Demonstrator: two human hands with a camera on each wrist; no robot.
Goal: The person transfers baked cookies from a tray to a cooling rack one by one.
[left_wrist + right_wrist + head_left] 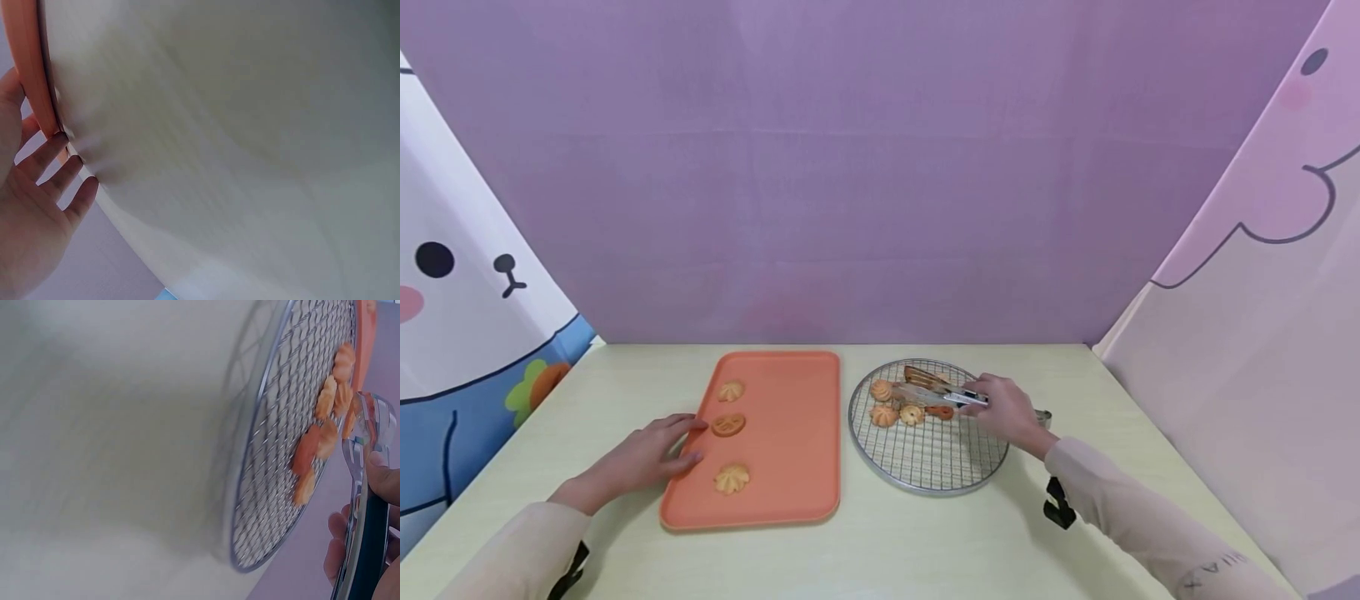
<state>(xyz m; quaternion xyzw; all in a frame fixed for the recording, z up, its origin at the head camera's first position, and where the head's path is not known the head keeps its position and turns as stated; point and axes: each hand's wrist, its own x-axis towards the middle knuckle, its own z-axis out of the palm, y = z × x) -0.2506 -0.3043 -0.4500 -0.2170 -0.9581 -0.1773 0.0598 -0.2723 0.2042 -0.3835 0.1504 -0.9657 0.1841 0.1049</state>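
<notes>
My left hand (643,458) rests at the left rim of an orange tray (793,442), its fingers and thumb spread and touching the edge. On that tray lie two pale shell-shaped cookies (732,478) and, between them, a browner round cookie (728,425). My right hand (1006,410) holds metal tongs (365,506) above a round wire rack (917,467). The tongs' heads reach left over a cluster of cookies (883,415) on the rack. Whether a cookie sits between the heads is unclear. A reddish-brown cookie (306,450) lies among the cluster.
The rack stands just right of the tray on a pale wooden table (880,558). Behind it rises a purple backdrop (880,208). Printed cartoon panels flank both sides.
</notes>
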